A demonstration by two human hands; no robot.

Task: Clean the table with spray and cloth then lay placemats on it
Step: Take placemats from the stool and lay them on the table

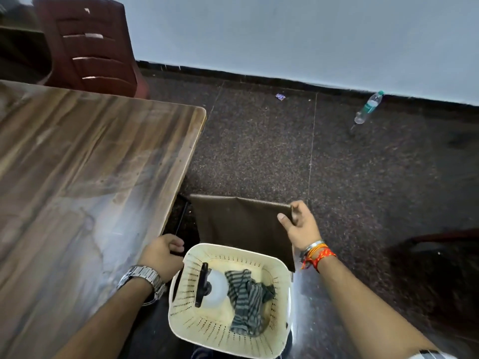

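I see the wooden worktop (90,164) filling the space to the left of both hands, its surface streaked and shiny, its near corner just beside my left hand (162,255). Past it stands a dark red chair (90,47), well away from either grip. Straight ahead of the hands, a brown placemat (241,224) hangs upright over the dark speckled floor (363,190). My right hand (302,226) has a closed grip on its upper right corner, thumb on the near face and fingers behind. The left hand is curled shut at the mat's lower left edge, but whether that grip actually has the mat I cannot tell. Below and between the two wrists sits a cream perforated basket (207,330). Inside it, nearer the left hand, lies a white spray bottle (215,288) with a black trigger; nearer the right, a striped grey cloth (246,304), crumpled. Far beyond the right grip a clear water bottle (368,107) stands by the wall.
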